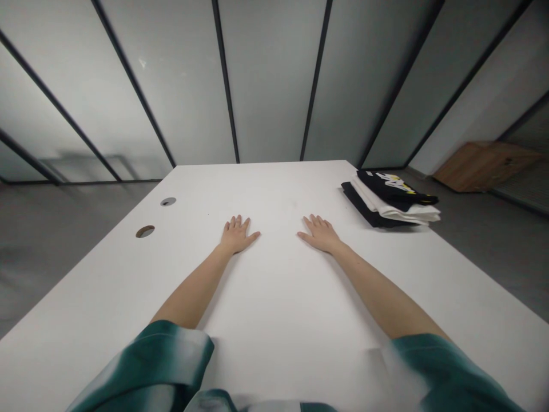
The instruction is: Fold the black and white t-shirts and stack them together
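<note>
My left hand (236, 234) lies palm down on the white table (274, 297), its fingers spread and nothing in them. To the right of it, my right hand (319, 233) rests flat on the same surface, also with fingers apart. A stack of folded clothes (392, 200) sits at the table's right edge, beyond my right hand and not touching it. On top is a black garment (392, 187) with white and yellow print; white cloth (394, 213) and another black piece (364, 207) lie beneath.
Two round holes pierce the table's left side: a grey-looking one (168, 201) and a brown-rimmed one (144, 231). Frosted glass panels (270, 80) with dark frames stand behind the far edge. A wooden cabinet (484, 166) is on the grey floor at the right.
</note>
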